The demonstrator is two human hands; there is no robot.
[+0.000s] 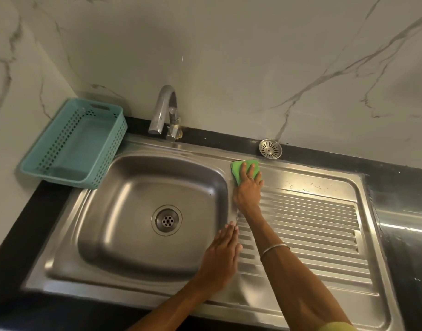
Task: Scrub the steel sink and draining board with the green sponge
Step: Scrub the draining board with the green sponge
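Right hand (248, 187) lay flat w/ straight fingers pressing the green sponge (238, 172) onto the draining board (308, 225), at its far-left corner just right of the basin rim, upper-middle of frame. Left hand (220, 254) rested open, fingers straight & together, on the strip between sink (133, 211) bowl & the board's ridges, lower-middle; it held nothing.

Progress, as a judgement: early to mid. Sponge sat at the top edge of the board, so the ridged area below & to the right prob. remained to be scrubbed. Dark specks showed on the flat band at right-centre, i.e. not cleaned there yet. No foam or wet streaks visible anywhere, so can't tell which parts had been done. Bowl looked dull but free of obvious dirt; drain (167, 220) open, strainer cap (270, 148) parked on the black counter edge at upper right. Teal basket (73, 142) sat at upper left, tap (165, 111) beside it.
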